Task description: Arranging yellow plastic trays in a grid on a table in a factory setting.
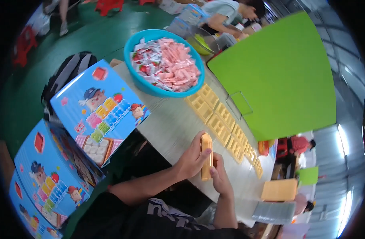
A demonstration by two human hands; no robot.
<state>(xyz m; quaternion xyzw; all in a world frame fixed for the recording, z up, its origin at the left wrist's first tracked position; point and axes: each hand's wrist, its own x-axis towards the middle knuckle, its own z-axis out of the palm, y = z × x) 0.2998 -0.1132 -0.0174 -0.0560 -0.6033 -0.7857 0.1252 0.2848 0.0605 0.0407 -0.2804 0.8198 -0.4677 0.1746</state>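
Note:
Between my hands, above the near edge of the table, is a yellow plastic tray, stood on end and seen from its narrow side. My left hand grips it from the left, thumb across the edge. From the right, my right hand closes on its lower part. Whether it is one tray or several pressed together, I cannot tell. Just beyond my hands, yellow compartment trays lie in rows along the table. A blue basin, heaped with pink packets and white-and-red packets, stands at the far left of them.
Light blue printed cartons stand on my left, beside a grey-black backpack. A large green board rises behind the tray rows, a wire handle near it. Across the table, a person in a light shirt bends over.

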